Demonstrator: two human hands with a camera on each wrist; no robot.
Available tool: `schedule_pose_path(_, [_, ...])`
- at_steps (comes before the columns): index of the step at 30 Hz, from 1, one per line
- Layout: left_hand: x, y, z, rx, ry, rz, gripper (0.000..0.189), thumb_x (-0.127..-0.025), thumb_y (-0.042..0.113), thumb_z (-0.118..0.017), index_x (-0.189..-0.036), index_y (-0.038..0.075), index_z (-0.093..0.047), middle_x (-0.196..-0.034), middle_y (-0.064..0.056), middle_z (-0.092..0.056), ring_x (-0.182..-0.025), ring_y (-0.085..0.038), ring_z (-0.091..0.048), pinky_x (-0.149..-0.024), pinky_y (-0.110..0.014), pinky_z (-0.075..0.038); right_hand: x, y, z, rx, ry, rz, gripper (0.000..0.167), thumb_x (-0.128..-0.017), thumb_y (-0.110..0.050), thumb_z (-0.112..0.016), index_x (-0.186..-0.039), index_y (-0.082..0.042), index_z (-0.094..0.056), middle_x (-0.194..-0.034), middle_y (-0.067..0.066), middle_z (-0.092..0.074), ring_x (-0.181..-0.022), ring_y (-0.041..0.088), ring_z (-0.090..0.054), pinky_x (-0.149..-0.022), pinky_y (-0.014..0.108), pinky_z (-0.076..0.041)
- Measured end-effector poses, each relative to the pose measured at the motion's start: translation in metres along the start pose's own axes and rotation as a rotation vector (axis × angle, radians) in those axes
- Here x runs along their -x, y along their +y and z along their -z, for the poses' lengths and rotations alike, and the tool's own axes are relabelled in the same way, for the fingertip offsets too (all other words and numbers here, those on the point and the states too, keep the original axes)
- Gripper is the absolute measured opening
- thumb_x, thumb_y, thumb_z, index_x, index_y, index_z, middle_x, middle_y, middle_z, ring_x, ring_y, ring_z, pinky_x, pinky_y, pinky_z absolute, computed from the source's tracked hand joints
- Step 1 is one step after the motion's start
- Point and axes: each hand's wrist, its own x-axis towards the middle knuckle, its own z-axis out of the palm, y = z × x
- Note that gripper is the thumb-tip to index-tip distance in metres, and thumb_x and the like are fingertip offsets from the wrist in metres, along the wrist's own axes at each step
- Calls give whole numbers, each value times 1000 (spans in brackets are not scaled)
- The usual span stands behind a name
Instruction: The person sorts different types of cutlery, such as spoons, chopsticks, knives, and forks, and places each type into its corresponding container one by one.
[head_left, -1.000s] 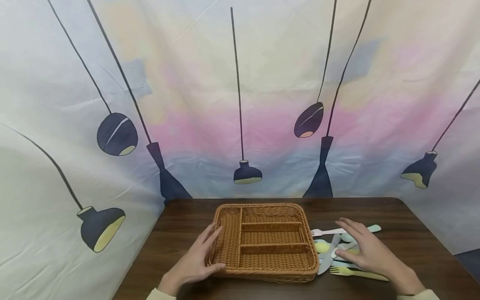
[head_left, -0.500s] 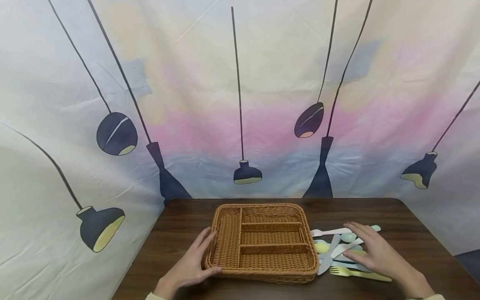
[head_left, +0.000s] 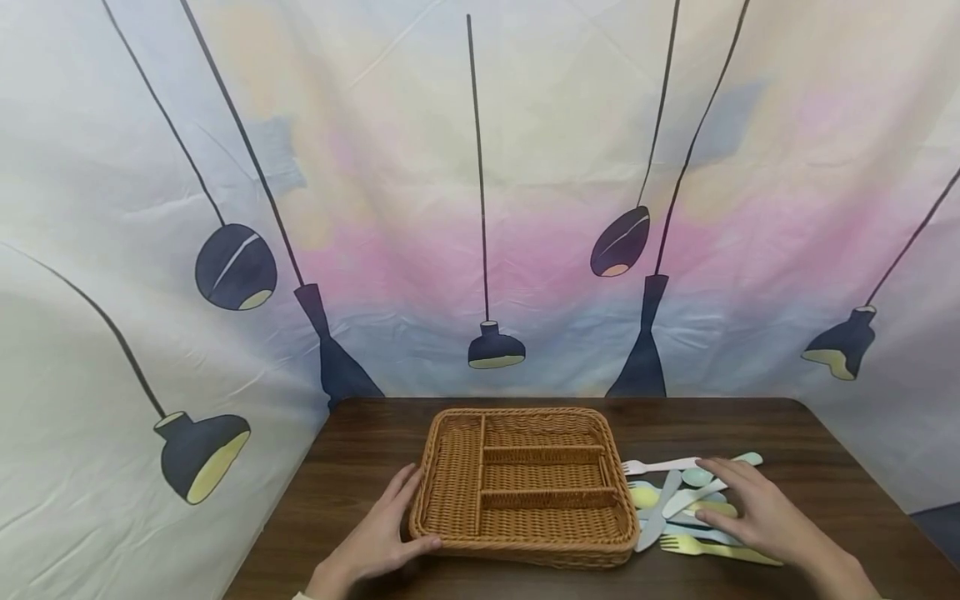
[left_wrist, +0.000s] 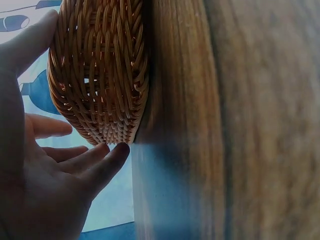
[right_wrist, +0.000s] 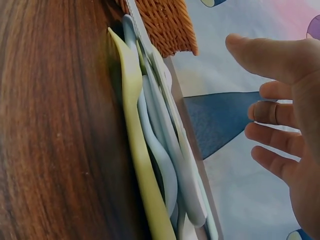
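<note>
A brown wicker basket with woven dividers sits on the dark wooden table. My left hand is at its left side, fingers spread; in the left wrist view the fingertips are right at the basket's woven wall. To the basket's right lies a pile of pastel forks, spoons and knives, among them a yellow fork, a pink fork and a grey-blue knife. Over the right part of this pile hovers my right hand, fingers loosely bent and holding nothing. The right wrist view shows the hand apart from the cutlery.
Behind the table hangs a pale cloth printed with dark pendant lamps. The table's far edge runs close behind the basket. A dark blue patch shows beyond the table at the right.
My right hand has drawn slightly right and toward me, uncovering more of the cutlery. The left hand has shifted a little outward from the basket's left rim. Basket and cutlery stay put.
</note>
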Motion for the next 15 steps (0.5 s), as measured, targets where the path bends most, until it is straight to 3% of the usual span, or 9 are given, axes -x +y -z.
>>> schedule_pose_path(7, [2,0,-3,21,-23,46,105,-81,58,-72,-156,6,-20,-156,-24,-25,-136,-48,-34,-97,-67,-40,3,3,-2,13,-14,9,60,-68,-37,-88,-118,-9,-68,-114,6,-67,-98,30,-62,-70,45,-55])
schedule_pose_path(15, [0,-5,-3,67,-18,4,103,-80,56,-73,-156,8,-22,-154,-22,-30,-137,-45,-35,-100,-66,-38,5,8,-9,16,-36,-12,55,-70,-36,-87,-115,-10,-70,-109,1,-67,-93,19,-62,-65,33,-53])
